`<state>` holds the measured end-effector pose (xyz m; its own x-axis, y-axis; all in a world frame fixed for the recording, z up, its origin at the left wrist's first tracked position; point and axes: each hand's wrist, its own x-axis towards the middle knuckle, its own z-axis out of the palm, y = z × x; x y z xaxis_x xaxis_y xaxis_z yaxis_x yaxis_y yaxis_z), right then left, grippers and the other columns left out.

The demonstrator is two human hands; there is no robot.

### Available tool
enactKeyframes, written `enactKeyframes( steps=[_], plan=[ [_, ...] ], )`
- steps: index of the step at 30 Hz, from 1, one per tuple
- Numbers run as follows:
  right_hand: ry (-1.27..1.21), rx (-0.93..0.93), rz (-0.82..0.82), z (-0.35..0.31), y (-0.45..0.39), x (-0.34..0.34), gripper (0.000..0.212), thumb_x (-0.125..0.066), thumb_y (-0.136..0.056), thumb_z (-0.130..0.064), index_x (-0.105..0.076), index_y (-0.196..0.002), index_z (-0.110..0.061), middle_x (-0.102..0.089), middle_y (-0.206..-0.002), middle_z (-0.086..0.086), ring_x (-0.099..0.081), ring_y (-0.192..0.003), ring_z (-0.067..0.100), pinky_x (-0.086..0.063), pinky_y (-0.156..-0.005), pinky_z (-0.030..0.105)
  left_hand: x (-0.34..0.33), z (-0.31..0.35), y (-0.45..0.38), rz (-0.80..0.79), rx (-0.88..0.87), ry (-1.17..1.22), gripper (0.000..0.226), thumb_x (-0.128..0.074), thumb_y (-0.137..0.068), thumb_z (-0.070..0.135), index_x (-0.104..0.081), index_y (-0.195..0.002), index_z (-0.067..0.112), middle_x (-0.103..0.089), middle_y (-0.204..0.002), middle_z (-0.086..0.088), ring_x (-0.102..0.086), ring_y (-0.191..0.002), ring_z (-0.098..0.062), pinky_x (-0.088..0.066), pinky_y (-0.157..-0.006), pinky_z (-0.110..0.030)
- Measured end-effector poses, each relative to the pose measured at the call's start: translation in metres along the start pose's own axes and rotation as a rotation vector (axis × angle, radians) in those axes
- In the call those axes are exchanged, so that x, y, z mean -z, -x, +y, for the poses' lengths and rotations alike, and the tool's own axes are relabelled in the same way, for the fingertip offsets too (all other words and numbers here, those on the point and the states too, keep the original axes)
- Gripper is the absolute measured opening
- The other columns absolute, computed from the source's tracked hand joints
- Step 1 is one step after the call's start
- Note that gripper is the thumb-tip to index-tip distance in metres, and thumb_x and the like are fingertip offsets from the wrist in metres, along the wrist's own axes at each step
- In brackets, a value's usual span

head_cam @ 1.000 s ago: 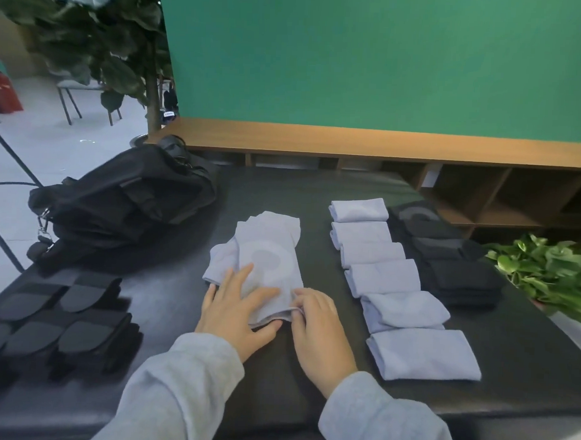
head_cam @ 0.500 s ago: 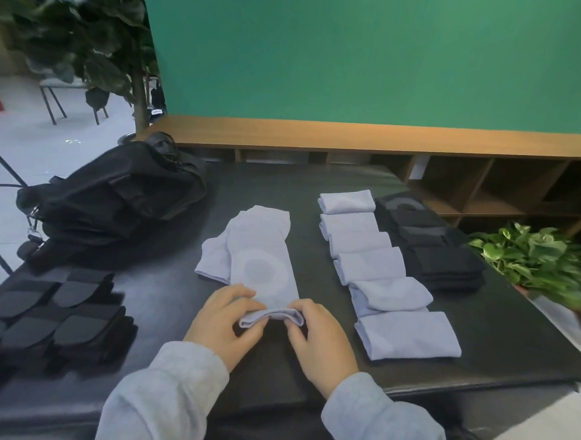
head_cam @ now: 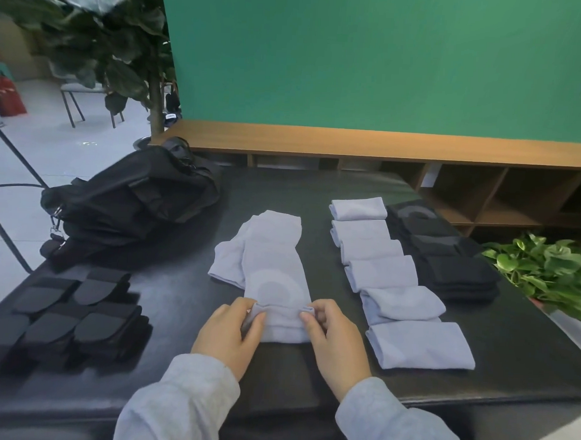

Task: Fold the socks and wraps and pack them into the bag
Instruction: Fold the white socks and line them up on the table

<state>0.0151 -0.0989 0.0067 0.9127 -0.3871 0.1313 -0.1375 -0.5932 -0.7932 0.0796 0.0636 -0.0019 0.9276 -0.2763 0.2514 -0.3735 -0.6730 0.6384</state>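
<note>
A light lavender wrap [head_cam: 274, 272] lies lengthwise in the middle of the dark table [head_cam: 525, 353], on top of another lavender piece [head_cam: 227, 260]. My left hand [head_cam: 229, 333] pinches its near left corner and my right hand [head_cam: 334, 340] pinches its near right corner; the near end is lifted and doubled over. To the right runs a row of several folded lavender wraps [head_cam: 386, 272], and beyond them a row of folded black wraps [head_cam: 455, 258]. A black bag [head_cam: 132, 198] lies at the far left of the table.
Several folded black socks [head_cam: 65, 314] sit in rows at the near left. A wooden shelf bench [head_cam: 384, 147] and green wall stand behind the table. A leafy plant [head_cam: 544, 265] is off the right edge, a tall plant [head_cam: 107, 42] at the back left.
Both hands went from lying on the wrap's near end to pinching its corners, and have lifted and begun rolling that end away from me.
</note>
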Motion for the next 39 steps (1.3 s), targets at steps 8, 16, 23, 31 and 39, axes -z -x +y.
enactKeyframes(
  steps=[8, 16, 23, 31, 39],
  plan=[
    [0.102, -0.011, -0.022, -0.003, 0.001, -0.001, 0.027, -0.056, -0.09, -0.039, -0.044, -0.113, -0.032, -0.055, -0.088, -0.019, -0.053, -0.072, 0.006, -0.043, -0.067, 0.012, 0.0, -0.001, -0.002, 0.029, 0.026, 0.005, 0.026, -0.049, -0.093, 0.03, -0.05, -0.118, 0.021, -0.041, -0.103, 0.012, -0.046, -0.083, -0.009, -0.036, -0.076, -0.019],
    [0.277, 0.254, 0.028, 0.003, 0.003, -0.006, 0.02, -0.053, -0.094, -0.022, -0.057, -0.113, -0.026, -0.037, -0.116, -0.022, -0.037, -0.107, -0.001, -0.03, -0.083, 0.001, -0.004, -0.006, -0.002, 0.138, -0.154, -0.063, 0.014, -0.067, -0.082, 0.006, -0.062, -0.091, 0.016, -0.05, -0.103, 0.005, -0.042, -0.089, -0.011, -0.038, -0.069, -0.019],
    [0.435, 0.241, -0.013, -0.006, 0.006, -0.008, 0.034, -0.037, -0.097, -0.034, -0.048, -0.129, -0.032, -0.039, -0.136, -0.021, -0.028, -0.13, 0.002, -0.02, -0.108, 0.022, -0.006, -0.008, -0.003, 0.14, -0.204, -0.165, 0.026, -0.078, -0.064, 0.011, -0.059, -0.072, 0.026, -0.055, -0.086, 0.01, -0.053, -0.08, -0.02, -0.044, -0.064, -0.03],
    [0.406, 0.361, -0.016, -0.006, 0.01, -0.005, 0.025, -0.041, -0.093, -0.041, -0.063, -0.09, -0.029, -0.054, -0.092, -0.016, -0.042, -0.094, 0.004, -0.021, -0.089, 0.009, -0.008, -0.01, -0.004, 0.195, -0.188, -0.25, 0.017, -0.071, -0.073, 0.016, -0.057, -0.07, 0.025, -0.056, -0.082, 0.009, -0.055, -0.08, -0.023, -0.039, -0.065, -0.03],
    [0.315, 0.355, 0.154, -0.002, 0.012, -0.008, 0.021, -0.044, -0.083, -0.035, -0.063, -0.091, -0.029, -0.059, -0.092, -0.018, -0.049, -0.092, 0.003, -0.03, -0.081, 0.014, -0.006, -0.008, 0.002, 0.272, -0.251, -0.206, 0.012, -0.056, -0.075, 0.039, -0.056, -0.067, 0.029, -0.053, -0.08, 0.012, -0.042, -0.085, -0.011, -0.037, -0.07, -0.031]
  ],
)
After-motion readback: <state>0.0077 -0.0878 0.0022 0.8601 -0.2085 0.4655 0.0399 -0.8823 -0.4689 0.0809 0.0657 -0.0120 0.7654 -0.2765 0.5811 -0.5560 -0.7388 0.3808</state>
